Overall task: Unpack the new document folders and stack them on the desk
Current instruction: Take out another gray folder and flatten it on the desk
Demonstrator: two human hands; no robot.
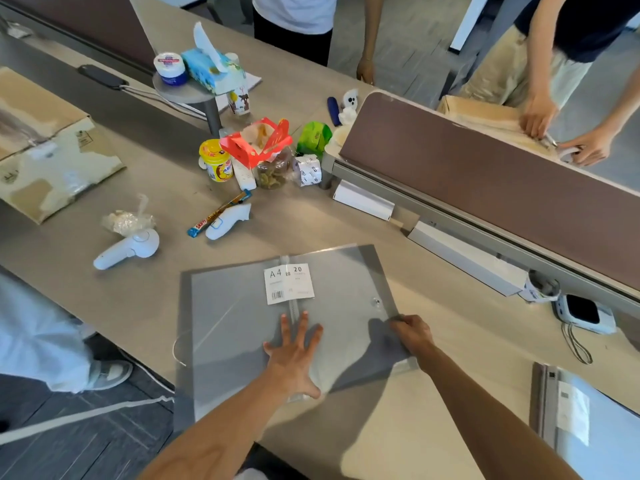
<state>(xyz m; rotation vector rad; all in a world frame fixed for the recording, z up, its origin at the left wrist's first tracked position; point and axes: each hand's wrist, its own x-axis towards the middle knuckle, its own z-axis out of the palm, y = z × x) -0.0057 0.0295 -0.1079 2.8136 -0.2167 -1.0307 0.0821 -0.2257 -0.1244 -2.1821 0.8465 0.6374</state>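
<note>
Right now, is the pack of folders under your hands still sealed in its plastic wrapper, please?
Apparently sealed: the pack of folders lies flat, label on its clear wrapper; no opening visible.

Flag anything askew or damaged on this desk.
The folder pack lies crooked on the desk, with its left part hanging over the front edge. The left hand presses it flat; the right hand pinches its right edge. The cardboard box at far left has torn, peeled facing.
</note>
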